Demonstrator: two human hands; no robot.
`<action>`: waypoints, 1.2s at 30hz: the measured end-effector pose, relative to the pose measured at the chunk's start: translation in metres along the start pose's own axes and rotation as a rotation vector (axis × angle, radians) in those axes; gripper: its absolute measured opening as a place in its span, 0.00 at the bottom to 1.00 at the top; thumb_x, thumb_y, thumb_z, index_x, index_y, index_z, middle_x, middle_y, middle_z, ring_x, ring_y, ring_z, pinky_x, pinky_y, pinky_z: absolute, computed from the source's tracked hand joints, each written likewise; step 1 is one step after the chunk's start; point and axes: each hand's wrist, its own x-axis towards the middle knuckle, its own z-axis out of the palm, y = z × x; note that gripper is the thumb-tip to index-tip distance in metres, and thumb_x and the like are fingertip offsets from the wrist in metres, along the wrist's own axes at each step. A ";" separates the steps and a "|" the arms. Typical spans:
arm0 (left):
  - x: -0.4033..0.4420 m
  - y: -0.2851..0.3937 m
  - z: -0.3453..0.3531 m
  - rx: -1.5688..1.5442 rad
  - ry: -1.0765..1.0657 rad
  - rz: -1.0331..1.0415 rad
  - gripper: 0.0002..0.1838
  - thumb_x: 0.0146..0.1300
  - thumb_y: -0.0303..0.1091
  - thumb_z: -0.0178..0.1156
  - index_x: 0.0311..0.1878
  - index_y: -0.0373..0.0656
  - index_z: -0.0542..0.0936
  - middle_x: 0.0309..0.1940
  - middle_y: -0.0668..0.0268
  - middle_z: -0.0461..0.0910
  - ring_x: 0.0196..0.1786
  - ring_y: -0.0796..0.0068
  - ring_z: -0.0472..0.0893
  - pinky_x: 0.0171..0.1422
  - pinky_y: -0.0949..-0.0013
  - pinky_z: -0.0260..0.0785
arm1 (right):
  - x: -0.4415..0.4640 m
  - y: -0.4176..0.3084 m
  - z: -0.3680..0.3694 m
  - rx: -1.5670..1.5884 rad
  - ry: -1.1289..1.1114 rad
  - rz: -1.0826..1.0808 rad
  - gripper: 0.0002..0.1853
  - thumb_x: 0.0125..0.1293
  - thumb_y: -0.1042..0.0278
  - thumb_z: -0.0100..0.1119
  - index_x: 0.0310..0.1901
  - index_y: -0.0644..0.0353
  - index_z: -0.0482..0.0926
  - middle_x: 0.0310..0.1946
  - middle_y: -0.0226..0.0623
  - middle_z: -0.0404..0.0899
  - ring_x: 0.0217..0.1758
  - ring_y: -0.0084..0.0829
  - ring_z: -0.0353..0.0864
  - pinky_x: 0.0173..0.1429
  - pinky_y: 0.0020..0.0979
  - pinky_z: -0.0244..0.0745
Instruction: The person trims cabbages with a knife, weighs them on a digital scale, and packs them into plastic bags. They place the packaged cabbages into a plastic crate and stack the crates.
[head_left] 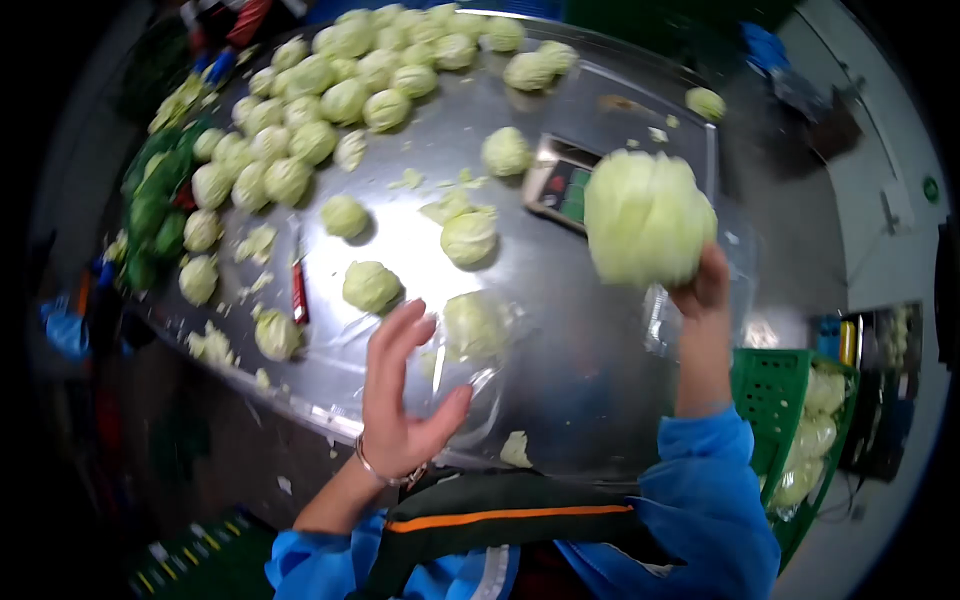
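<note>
A large pale green cabbage is raised on the right, with my right hand gripping it from below and behind. It hides part of a scale on the metal table. My left hand is held over the table's near side with fingers and thumb apart, nothing in it. Just past its fingers lies a cabbage in a clear plastic bag. Beyond that are loose cabbages, one near my fingertips and another with loose leaves. A clear plastic bag lies left of my right wrist.
Many cabbages are heaped at the far left of the metal table. A knife with a red handle lies left of centre among leaf scraps. Green netting covers cabbages at the left edge. On the right stands a green crate with bagged cabbages.
</note>
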 end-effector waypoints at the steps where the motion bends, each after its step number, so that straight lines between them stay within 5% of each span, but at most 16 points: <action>1: 0.003 0.004 -0.003 -0.374 -0.021 -0.155 0.46 0.45 0.34 0.71 0.68 0.43 0.56 0.65 0.50 0.57 0.63 0.55 0.64 0.63 0.59 0.61 | -0.009 -0.012 0.048 -0.204 -0.106 -0.058 0.57 0.35 0.47 0.77 0.66 0.63 0.56 0.62 0.49 0.62 0.65 0.44 0.64 0.67 0.47 0.63; 3: 0.003 0.006 -0.011 -0.975 -0.159 -0.424 0.61 0.45 0.36 0.73 0.72 0.43 0.37 0.70 0.54 0.46 0.69 0.60 0.57 0.68 0.59 0.58 | -0.018 -0.012 0.098 -0.818 -0.502 -0.267 0.56 0.26 0.56 0.81 0.63 0.61 0.63 0.63 0.52 0.60 0.67 0.48 0.61 0.68 0.46 0.58; 5: -0.022 -0.005 -0.015 -1.247 -0.138 -0.500 0.61 0.42 0.39 0.74 0.72 0.44 0.41 0.69 0.56 0.52 0.69 0.64 0.58 0.69 0.61 0.58 | -0.031 0.004 0.171 -1.145 -0.792 -0.411 0.42 0.41 0.57 0.75 0.61 0.54 0.69 0.64 0.49 0.60 0.68 0.51 0.58 0.69 0.44 0.54; 6: -0.041 -0.009 -0.023 -1.397 -0.080 -0.581 0.61 0.40 0.40 0.75 0.72 0.45 0.43 0.68 0.58 0.54 0.69 0.65 0.59 0.69 0.61 0.58 | -0.034 0.018 0.189 -1.085 -0.843 -0.494 0.46 0.37 0.62 0.78 0.62 0.56 0.67 0.65 0.49 0.59 0.69 0.50 0.57 0.68 0.47 0.55; 7: -0.062 -0.013 -0.033 -1.409 0.042 -0.656 0.62 0.36 0.50 0.77 0.71 0.46 0.47 0.68 0.60 0.56 0.68 0.60 0.62 0.71 0.53 0.57 | -0.032 0.020 0.205 -0.948 -0.829 -0.346 0.44 0.39 0.63 0.76 0.62 0.57 0.66 0.65 0.48 0.59 0.69 0.48 0.57 0.69 0.46 0.54; 10: -0.137 -0.047 -0.063 -1.627 0.404 -0.602 0.61 0.34 0.51 0.77 0.70 0.53 0.50 0.68 0.59 0.56 0.68 0.56 0.60 0.72 0.44 0.52 | -0.003 0.045 0.238 -0.531 -0.704 0.001 0.39 0.48 0.64 0.70 0.63 0.61 0.64 0.65 0.46 0.60 0.70 0.40 0.58 0.70 0.43 0.55; 14: -0.215 -0.081 -0.103 -1.442 0.786 -0.632 0.57 0.37 0.45 0.76 0.70 0.53 0.52 0.65 0.62 0.61 0.66 0.56 0.63 0.70 0.49 0.57 | 0.049 0.166 0.303 -0.801 -0.701 0.251 0.17 0.64 0.63 0.54 0.52 0.62 0.74 0.43 0.38 0.78 0.44 0.25 0.76 0.48 0.28 0.72; 16: -0.211 -0.067 -0.122 -1.245 0.814 -0.614 0.57 0.37 0.41 0.76 0.70 0.51 0.51 0.63 0.60 0.63 0.65 0.57 0.65 0.68 0.51 0.60 | 0.065 0.260 0.315 -1.026 -0.638 0.158 0.13 0.61 0.64 0.50 0.42 0.63 0.77 0.36 0.45 0.82 0.41 0.43 0.81 0.48 0.37 0.73; 20: -0.216 -0.088 -0.153 -0.796 0.715 -0.617 0.58 0.37 0.29 0.76 0.70 0.45 0.47 0.61 0.55 0.63 0.62 0.61 0.68 0.65 0.58 0.64 | 0.097 0.385 0.325 -1.179 -0.322 0.565 0.22 0.55 0.53 0.57 0.36 0.70 0.76 0.34 0.55 0.80 0.44 0.45 0.80 0.50 0.39 0.73; 25: -0.193 -0.180 -0.161 -0.294 0.429 -0.771 0.53 0.36 0.30 0.75 0.66 0.41 0.53 0.58 0.53 0.62 0.60 0.59 0.67 0.64 0.62 0.64 | 0.107 0.451 0.302 -1.504 -0.361 0.462 0.27 0.51 0.52 0.60 0.39 0.75 0.74 0.31 0.52 0.80 0.34 0.39 0.82 0.37 0.35 0.77; 26: -0.192 -0.205 -0.157 -0.217 0.408 -0.749 0.52 0.36 0.32 0.75 0.65 0.40 0.54 0.58 0.53 0.62 0.61 0.59 0.67 0.64 0.62 0.63 | 0.114 0.454 0.293 -1.529 -0.422 0.459 0.29 0.52 0.53 0.61 0.43 0.76 0.72 0.32 0.51 0.80 0.30 0.36 0.83 0.31 0.34 0.78; 27: -0.188 -0.224 -0.156 -0.140 0.385 -0.727 0.52 0.36 0.33 0.76 0.64 0.40 0.55 0.58 0.53 0.61 0.61 0.58 0.66 0.65 0.62 0.62 | 0.122 0.435 0.298 -1.162 -0.417 0.811 0.25 0.53 0.55 0.58 0.39 0.75 0.72 0.29 0.46 0.79 0.29 0.32 0.82 0.27 0.32 0.79; 29: -0.175 -0.250 -0.159 -0.088 0.375 -0.649 0.51 0.35 0.34 0.76 0.64 0.39 0.56 0.57 0.52 0.60 0.61 0.57 0.64 0.66 0.62 0.60 | 0.116 0.390 0.308 -0.633 -0.147 0.988 0.17 0.56 0.64 0.52 0.39 0.73 0.70 0.32 0.46 0.76 0.29 0.36 0.82 0.31 0.34 0.82; 31: -0.152 -0.272 -0.159 -0.076 0.394 -0.599 0.52 0.34 0.35 0.76 0.63 0.38 0.56 0.57 0.51 0.59 0.62 0.54 0.63 0.67 0.61 0.59 | 0.102 0.341 0.310 -0.517 -0.127 0.952 0.20 0.53 0.71 0.53 0.48 0.66 0.63 0.35 0.42 0.74 0.26 0.32 0.79 0.30 0.30 0.79; 34: -0.124 -0.282 -0.160 -0.124 0.439 -0.610 0.52 0.35 0.35 0.76 0.63 0.37 0.55 0.57 0.50 0.58 0.62 0.53 0.61 0.67 0.60 0.58 | 0.068 0.297 0.295 -0.587 -0.146 0.622 0.22 0.56 0.69 0.57 0.51 0.65 0.63 0.23 0.32 0.69 0.16 0.21 0.67 0.21 0.22 0.59; 36: -0.123 -0.261 -0.160 -0.028 0.472 -0.642 0.52 0.36 0.36 0.76 0.63 0.36 0.54 0.56 0.50 0.57 0.61 0.53 0.60 0.66 0.59 0.57 | 0.049 0.264 0.308 -0.502 -0.121 0.681 0.19 0.61 0.67 0.54 0.52 0.61 0.64 0.22 0.31 0.69 0.17 0.21 0.68 0.23 0.22 0.62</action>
